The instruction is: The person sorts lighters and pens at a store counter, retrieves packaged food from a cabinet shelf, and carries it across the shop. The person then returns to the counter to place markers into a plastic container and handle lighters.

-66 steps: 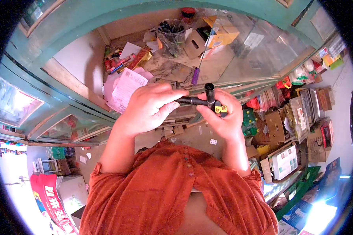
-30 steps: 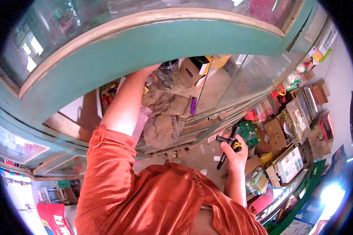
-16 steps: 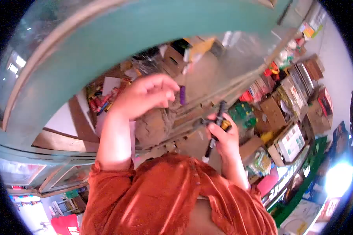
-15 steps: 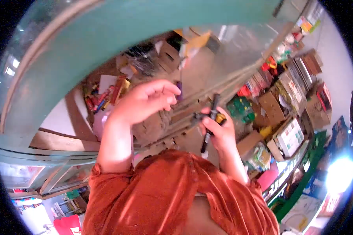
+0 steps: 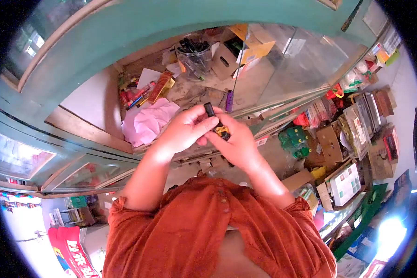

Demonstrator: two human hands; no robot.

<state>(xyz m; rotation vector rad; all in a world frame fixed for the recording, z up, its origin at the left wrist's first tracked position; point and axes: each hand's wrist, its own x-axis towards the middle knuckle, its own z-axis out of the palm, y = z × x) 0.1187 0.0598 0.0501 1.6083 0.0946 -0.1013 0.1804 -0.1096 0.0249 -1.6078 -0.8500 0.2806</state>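
Note:
My left hand [image 5: 183,132] and my right hand [image 5: 241,144] meet in front of my chest, closed round a small bundle. A black pen-like stick [image 5: 209,110] pokes up between the thumb and fingers of my left hand. Inside my right hand's grip are more black pieces with a yellow part [image 5: 223,130]; my fingers hide most of them, so their exact kind is unclear. Just beyond my hands, a purple object [image 5: 229,101] lies on the cabinet shelf. Crumpled pink paper [image 5: 149,121] sits left of my left hand.
A green-framed cabinet [image 5: 139,34] with sliding glass [image 5: 282,69] curves ahead. Inside are a clear tub [image 5: 193,59] of black items, a cardboard box [image 5: 224,65] and coloured tubes [image 5: 139,97]. To the right stand green bottles [image 5: 295,141] and cartons [image 5: 330,146].
My left hand has moved right and down to join my right hand, closing on the black stick. My right hand has shifted up and left. The view has moved too, showing more of the shelf.

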